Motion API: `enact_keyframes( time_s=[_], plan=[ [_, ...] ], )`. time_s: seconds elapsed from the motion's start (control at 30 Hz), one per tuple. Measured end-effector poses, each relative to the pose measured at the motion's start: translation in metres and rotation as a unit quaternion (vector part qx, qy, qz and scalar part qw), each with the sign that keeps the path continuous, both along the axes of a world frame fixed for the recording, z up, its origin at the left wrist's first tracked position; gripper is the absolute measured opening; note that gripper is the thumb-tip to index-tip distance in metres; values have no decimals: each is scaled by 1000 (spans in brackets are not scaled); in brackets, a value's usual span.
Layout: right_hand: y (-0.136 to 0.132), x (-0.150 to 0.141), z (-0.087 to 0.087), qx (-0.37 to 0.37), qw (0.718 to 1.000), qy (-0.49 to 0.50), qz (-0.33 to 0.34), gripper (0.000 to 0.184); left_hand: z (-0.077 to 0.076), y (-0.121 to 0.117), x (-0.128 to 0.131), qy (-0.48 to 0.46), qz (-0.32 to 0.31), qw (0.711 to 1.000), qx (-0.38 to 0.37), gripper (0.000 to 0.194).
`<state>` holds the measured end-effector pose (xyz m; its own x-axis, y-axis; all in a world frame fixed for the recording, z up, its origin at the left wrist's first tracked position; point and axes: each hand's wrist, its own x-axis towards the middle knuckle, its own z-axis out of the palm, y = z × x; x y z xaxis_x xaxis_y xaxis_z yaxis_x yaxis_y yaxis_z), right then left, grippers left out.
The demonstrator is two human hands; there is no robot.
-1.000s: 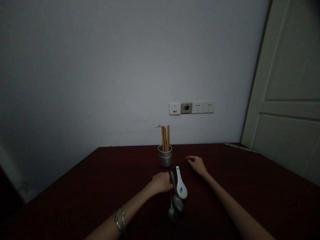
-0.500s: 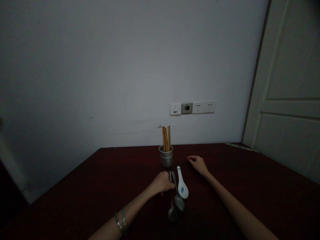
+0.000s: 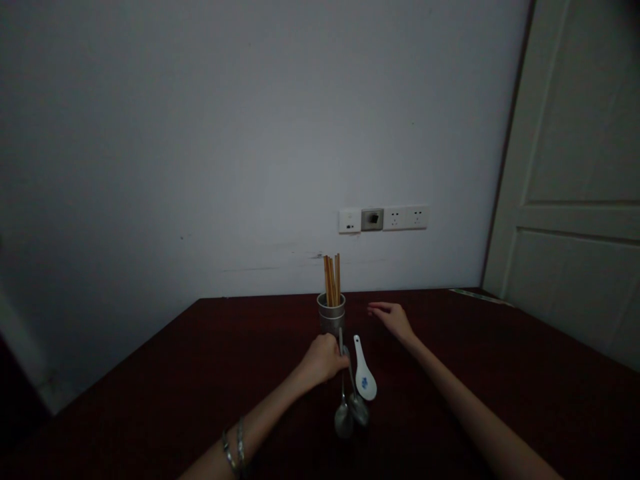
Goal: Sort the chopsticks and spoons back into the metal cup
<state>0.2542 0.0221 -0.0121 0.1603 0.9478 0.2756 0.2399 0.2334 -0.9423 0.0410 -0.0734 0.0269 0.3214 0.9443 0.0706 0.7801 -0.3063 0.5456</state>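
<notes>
My left hand [image 3: 323, 358] is closed around the handle of a metal spoon [image 3: 343, 420], whose bowl points toward me. Close against it on the right lies a second metal spoon [image 3: 359, 409], its handle partly hidden by my fingers. Further right, a white ceramic soup spoon [image 3: 366, 383] with a blue mark rests on the table. Behind them stands a metal cup [image 3: 331, 319] holding several wooden chopsticks [image 3: 332, 283]. My right hand [image 3: 396, 321] is to the right of the cup, empty, with its fingers stretched out toward it and slightly apart.
The dark red table [image 3: 225, 387] meets a pale wall [image 3: 225, 167] at the back. Sockets and switches [image 3: 395, 219] are set in the wall. A white panelled door [image 3: 575, 167] stands at the right, and a thin strip [image 3: 483, 297] lies along the far right edge.
The left hand has raised the handle of the near metal spoon, and its bowl has shifted slightly. My right hand has lifted a little, its fingers now extending further toward the cup.
</notes>
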Motion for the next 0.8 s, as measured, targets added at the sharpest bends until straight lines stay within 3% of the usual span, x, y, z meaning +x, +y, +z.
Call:
enact_keyframes(
  time_s=[0.1, 0.3, 0.4, 0.63, 0.8],
  plan=[
    [-18, -21, 33, -62, 989, 88, 103, 19, 14, -5, -1, 20, -1, 998, 63, 15],
    [-65, -54, 85, -124, 958, 88, 244, 26, 41, -20, -5, 22, -14, 993, 119, 17],
    [-77, -63, 94, -130, 953, 82, 261, 28, 47, -26, -4, 26, -19, 991, 127, 18],
    [-77, -63, 95, -119, 952, 77, 270, 24, 55, -37, -2, 23, -26, 990, 136, 18],
    [-73, -48, 105, -105, 957, 144, 227, 19, 70, -23, -21, -113, -90, 987, 64, 37]
  ],
)
